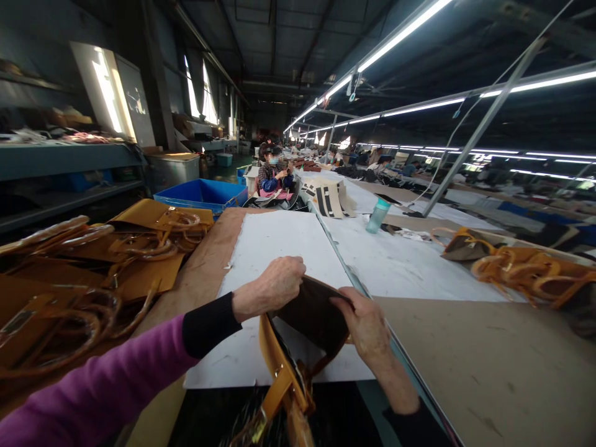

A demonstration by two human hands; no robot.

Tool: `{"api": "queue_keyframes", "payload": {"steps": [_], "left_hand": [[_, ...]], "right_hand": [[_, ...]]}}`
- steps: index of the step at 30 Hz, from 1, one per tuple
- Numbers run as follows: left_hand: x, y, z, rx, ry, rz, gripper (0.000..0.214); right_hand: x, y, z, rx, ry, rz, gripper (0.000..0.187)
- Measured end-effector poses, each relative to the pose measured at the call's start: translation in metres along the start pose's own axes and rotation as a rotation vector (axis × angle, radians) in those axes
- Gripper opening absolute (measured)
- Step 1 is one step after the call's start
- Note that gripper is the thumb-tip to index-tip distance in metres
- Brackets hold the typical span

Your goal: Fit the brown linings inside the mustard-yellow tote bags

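Note:
My left hand [272,287] is closed in a fist on the upper edge of a dark brown bag [311,313] with tan leather straps [279,372]. My right hand [367,326] grips the same bag on its right side, fingers curled over the rim. The bag stands over a white sheet [279,242] on the worktable [488,360]. Its lower part runs out of view at the bottom.
A pile of tan bags and handles [93,267] lies at the left, another pile [521,267] at the right. A blue bin [202,194] stands behind. A teal bottle [377,216] sits on the table. A seated person [274,174] works further back.

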State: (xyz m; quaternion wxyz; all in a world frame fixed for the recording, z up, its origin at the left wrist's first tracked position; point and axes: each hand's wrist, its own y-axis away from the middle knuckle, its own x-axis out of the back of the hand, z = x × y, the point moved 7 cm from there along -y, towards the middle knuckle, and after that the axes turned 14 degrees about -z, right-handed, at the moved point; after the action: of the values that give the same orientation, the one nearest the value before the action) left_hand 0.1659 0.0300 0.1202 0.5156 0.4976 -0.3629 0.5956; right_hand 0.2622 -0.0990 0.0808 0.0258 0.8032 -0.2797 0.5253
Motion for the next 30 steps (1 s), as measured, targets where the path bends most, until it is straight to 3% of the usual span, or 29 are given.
{"api": "queue_keyframes", "payload": {"steps": [6, 9, 13, 20, 30], "left_hand": [[0.003, -0.002, 0.003, 0.007, -0.042, -0.006, 0.014], [0.003, -0.003, 0.003, 0.018, -0.075, -0.011, 0.014], [-0.001, -0.007, 0.003, 0.019, -0.11, -0.024, 0.015], [-0.003, -0.01, -0.002, 0.042, -0.126, -0.047, 0.018], [0.005, -0.004, -0.008, 0.042, -0.021, 0.078, 0.021]], "right_hand": [[0.0, -0.007, 0.003, 0.005, 0.023, -0.054, 0.03], [0.003, -0.009, -0.006, -0.009, 0.247, -0.043, 0.032], [0.0, -0.014, -0.034, 0.088, 0.533, -0.038, 0.02], [-0.011, -0.028, -0.047, 0.097, 0.523, 0.005, 0.02], [-0.014, -0.029, -0.053, 0.126, 0.587, -0.014, 0.015]]}}
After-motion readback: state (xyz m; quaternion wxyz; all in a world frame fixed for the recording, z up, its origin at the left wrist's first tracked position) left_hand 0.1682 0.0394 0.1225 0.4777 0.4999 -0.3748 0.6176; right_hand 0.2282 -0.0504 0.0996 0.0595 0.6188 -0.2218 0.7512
